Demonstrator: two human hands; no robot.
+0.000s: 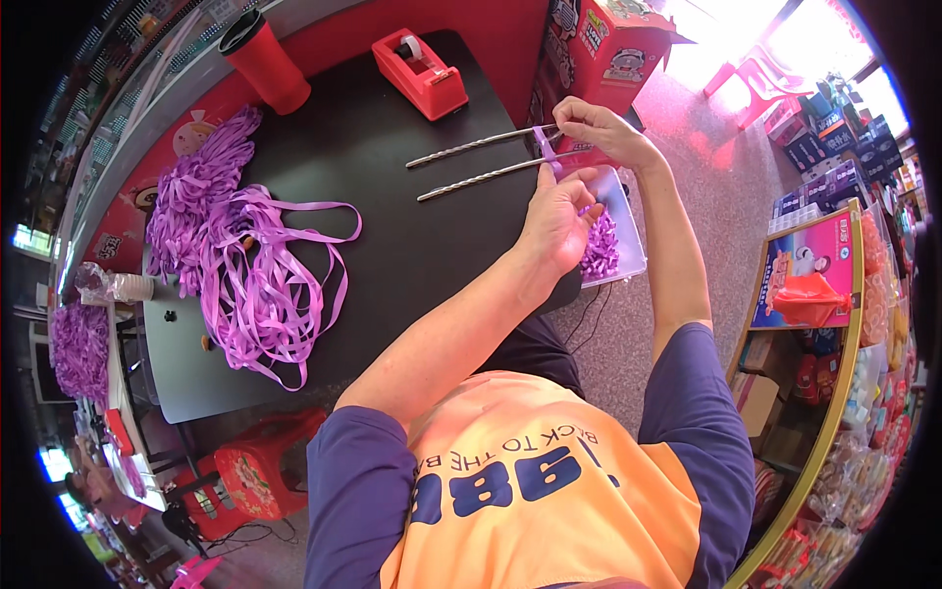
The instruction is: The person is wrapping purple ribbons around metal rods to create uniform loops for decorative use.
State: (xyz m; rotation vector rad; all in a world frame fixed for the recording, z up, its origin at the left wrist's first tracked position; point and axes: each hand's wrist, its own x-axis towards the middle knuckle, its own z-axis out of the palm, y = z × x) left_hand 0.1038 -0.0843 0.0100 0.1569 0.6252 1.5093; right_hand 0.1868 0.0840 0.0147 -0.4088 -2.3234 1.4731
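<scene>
At twisted rods [471, 147], right fingers [572, 115] pinched, hold unclear, left fingers [567, 193] half-spread against ribbon [545, 146]

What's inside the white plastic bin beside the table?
The bin holds a heap of small purple ribbon pieces. The left hand covers part of the inside, and whatever lies beneath the top pieces cannot be seen.

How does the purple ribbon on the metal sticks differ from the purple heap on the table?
Pose: the ribbon spans the two sticks, while the heap lies in tangled loops on the table.
Size: the ribbon shows only as a small bit; the heap is far bigger.
Contact: the ribbon is at the person's fingertips; neither hand touches the heap.
Both are purple.
</scene>
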